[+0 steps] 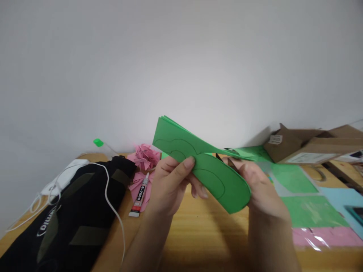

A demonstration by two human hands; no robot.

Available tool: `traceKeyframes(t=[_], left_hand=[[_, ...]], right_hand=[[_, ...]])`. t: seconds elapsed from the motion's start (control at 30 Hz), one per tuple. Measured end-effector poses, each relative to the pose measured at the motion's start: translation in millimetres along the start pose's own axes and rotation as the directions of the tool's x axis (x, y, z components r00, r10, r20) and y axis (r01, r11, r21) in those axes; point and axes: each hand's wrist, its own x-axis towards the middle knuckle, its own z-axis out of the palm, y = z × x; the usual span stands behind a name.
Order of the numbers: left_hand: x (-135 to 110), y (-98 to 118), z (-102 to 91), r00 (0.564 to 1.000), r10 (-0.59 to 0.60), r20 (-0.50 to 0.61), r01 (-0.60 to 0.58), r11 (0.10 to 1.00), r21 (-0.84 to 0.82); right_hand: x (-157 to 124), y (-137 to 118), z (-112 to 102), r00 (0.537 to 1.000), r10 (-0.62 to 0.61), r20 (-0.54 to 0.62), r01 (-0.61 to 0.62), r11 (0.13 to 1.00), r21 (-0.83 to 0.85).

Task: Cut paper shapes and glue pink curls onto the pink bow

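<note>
A folded stack of green paper (pixel 211 181) with curved outlines drawn on it is held up above the table. My left hand (pixel 176 177) pinches it near its lower middle, thumb on the front and fingers behind. Behind the right part of the paper, my right hand (pixel 259 181) is closed around a pair of scissors (pixel 231 163). Only bits of the dark blades show; the handles are hidden by the hand and paper. A cut runs in from the right, parting a thin upper strip from the rounded lower piece.
Pink folded paper flowers (pixel 146 156) and a B-7000 glue tube (pixel 140 196) lie left, beside a black bag (pixel 76 211) and a white cable (pixel 109 189). Right are an open cardboard box (pixel 314 145), packs of green sheets (pixel 313 211) and pink sheets (pixel 330 237). A wall rises behind.
</note>
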Motion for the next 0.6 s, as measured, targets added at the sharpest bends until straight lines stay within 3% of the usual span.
traceKeyframes(t=[0.23, 0.6], left_hand=[[-1.9, -1.5, 3.4, 0.996, -0.006, 0.084, 0.010, 0.999, -0.040], [-6.6, -2.2, 3.6, 0.993, 0.022, 0.119, -0.023, 1.000, 0.012]], right_hand=[[-4.0, -1.7, 1.3, 1.000, 0.031, -0.004, -0.031, 0.999, 0.012], [-9.0, -4.6, -0.3, 0.992, 0.048, 0.113, -0.055, 0.997, 0.052]])
